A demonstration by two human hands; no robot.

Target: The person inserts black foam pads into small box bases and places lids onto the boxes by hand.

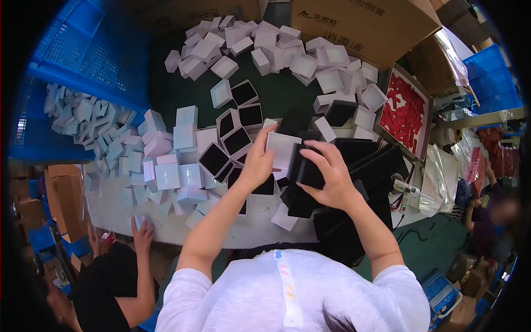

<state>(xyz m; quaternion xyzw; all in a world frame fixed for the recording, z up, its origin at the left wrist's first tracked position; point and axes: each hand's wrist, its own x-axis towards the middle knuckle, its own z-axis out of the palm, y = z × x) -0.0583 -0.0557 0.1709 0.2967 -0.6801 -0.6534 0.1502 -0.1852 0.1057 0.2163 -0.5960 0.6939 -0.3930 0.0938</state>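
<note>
Over the middle of the table, my left hand [256, 163] is closed on a small white box [284, 145] with its hollow side facing up. Close beside it, my right hand [330, 172] has its fingers curled round a black block [307, 169] that looks like a foam insert. The box and block nearly meet; whether they touch is hard to tell. Below and left of my hands are white boxes with black linings [214, 159]. A pile of black pieces [354, 193] lies under and right of my right hand.
Piles of white boxes [204, 50] cover the back and left of the table. A tray of red pieces [402, 105] stands at the right, near a bottle [406, 187]. Blue crates [91, 50] and cardboard cartons [365, 27] border the table. A co-worker's hand [142, 233] touches a box at the front left.
</note>
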